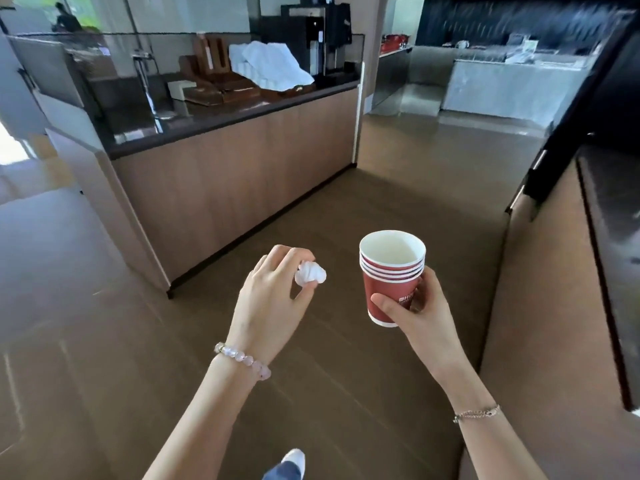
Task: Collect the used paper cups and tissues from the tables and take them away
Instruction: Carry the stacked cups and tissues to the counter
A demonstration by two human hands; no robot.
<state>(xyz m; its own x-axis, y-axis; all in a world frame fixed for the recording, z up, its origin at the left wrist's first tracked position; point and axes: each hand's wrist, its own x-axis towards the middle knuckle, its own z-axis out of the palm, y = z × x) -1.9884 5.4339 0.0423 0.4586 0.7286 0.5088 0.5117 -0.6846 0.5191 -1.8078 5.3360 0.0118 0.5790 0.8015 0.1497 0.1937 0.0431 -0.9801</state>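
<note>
While the left hand [266, 299] pinches one tissue [310, 276], the right hand [419, 318] grips stacked cups [387, 289] — about four.

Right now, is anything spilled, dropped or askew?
Nothing stands out. The stacked cups sit roughly upright in the right hand, the left hand grips the balled tissue, and the floor shows no spill.
</note>
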